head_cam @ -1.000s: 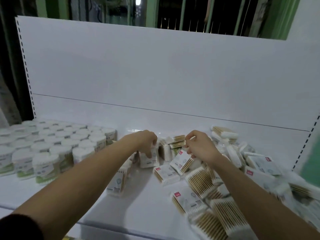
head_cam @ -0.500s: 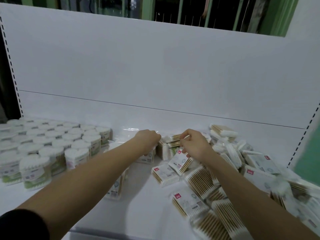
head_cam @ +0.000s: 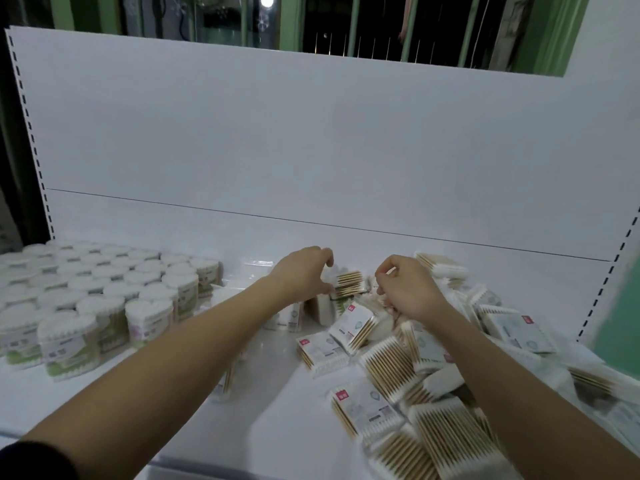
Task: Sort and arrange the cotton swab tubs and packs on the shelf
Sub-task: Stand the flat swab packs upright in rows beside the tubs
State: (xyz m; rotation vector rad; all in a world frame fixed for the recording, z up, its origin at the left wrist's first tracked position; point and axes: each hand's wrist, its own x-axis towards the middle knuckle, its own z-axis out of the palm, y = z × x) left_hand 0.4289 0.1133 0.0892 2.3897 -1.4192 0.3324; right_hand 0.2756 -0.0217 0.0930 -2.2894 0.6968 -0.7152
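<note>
**Both hands at the back of the shelf, one pack between them**

The grip first: the left hand [head_cam: 304,271] is curled in a claw over a small stack of flat swab packs [head_cam: 349,284] near the back panel, its thumb and fingertips at the stack's left edge — it looks like a light hold on the stack, though the contact is partly hidden by the hand itself. The right hand [head_cam: 405,285] is clenched, fingers curled in just right of the same stack; whether it pinches a pack or only wrapping film I cannot tell.

The task's things lie in two groups on the white shelf [head_cam: 270,410]. The round tubs [head_cam: 104,296] stand upright in tidy rows on the left side. The flat packs are far from sorted — a loose heap [head_cam: 415,393] spreads across the right side, packs overlapping at all angles, while a few packs [head_cam: 294,315] stand on edge under the left forearm, beside the tubs.

The step in hand seems to be starting an ordered row of packs next to the tubs. The next move likely calls for squaring the held stack, setting it on edge against the standing packs, and steadying them so they do not topple while another is drawn from the heap.
</note>
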